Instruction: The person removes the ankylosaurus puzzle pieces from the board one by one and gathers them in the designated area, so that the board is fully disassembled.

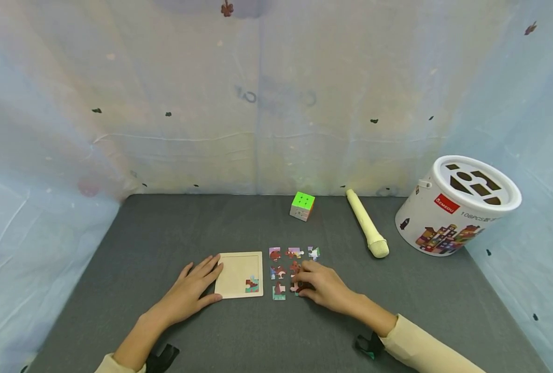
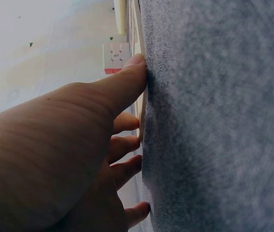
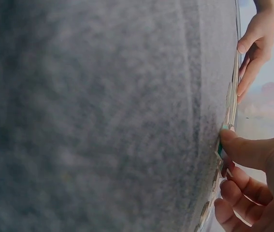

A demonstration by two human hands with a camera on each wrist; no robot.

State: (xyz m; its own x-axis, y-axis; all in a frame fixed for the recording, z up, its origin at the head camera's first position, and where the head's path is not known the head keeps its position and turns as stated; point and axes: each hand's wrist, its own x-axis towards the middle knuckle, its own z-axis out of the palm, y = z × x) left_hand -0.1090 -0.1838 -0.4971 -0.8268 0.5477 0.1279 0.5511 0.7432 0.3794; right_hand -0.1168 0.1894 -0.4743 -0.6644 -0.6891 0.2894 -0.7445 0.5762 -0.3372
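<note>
A light wooden puzzle board [image 1: 236, 267] with a raised rim lies on the table, one colourful jigsaw piece [image 1: 252, 284] in its lower right corner. My left hand [image 1: 193, 287] rests at the board's left edge, fingers spread. In the left wrist view the thumb [image 2: 122, 87] touches the board's edge. To the right of the board, several loose puzzle pieces [image 1: 278, 291] lie in rough rows. Over the lower right of them, my right hand [image 1: 326, 286] pinches a teal-edged puzzle piece [image 3: 220, 149] between thumb and forefinger, partly hiding it.
Behind the pieces stands a cube puzzle [image 1: 302, 206] with a green top. A pale yellow microphone-shaped object [image 1: 367, 224] lies right of it. At the table's right edge is a large white bucket [image 1: 453, 212] with shaped holes in its lid. A pale curtain [image 1: 257, 103] hangs behind.
</note>
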